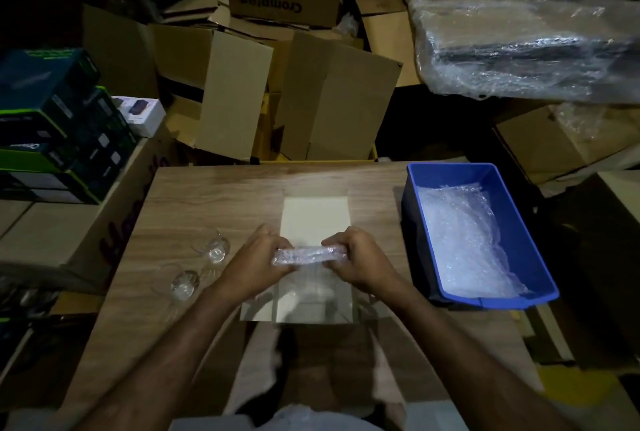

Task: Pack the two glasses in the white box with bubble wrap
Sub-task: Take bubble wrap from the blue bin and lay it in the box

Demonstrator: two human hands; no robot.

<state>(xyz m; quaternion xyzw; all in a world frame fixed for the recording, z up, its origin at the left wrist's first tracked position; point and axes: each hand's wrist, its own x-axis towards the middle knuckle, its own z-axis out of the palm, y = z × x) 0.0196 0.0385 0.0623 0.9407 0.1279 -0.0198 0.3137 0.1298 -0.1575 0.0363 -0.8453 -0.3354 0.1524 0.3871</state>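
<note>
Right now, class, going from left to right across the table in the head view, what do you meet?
The two glasses → left hand → rolled bubble wrap held over the white box → right hand → blue bin with more bubble wrap inside.

white box (313, 222): its middle is covered by both hands and the roll; whether it is flat or open cannot be told.
bubble wrap roll (309, 254): both ends sit inside the fists; what it wraps, if anything, cannot be told.
left hand (258, 259): fingertips hidden behind the roll.
right hand (362, 257): fingertips curled out of sight.
two glasses (195, 266): clear and faint against the desk (214, 188), outlines hard to trace.
blue bin (446, 176): its floor is hidden under bubble wrap.
stacked dark boxes (59, 125): cut by the left edge, print too small to read.
upper left of the frame: too dark to make out.
</note>
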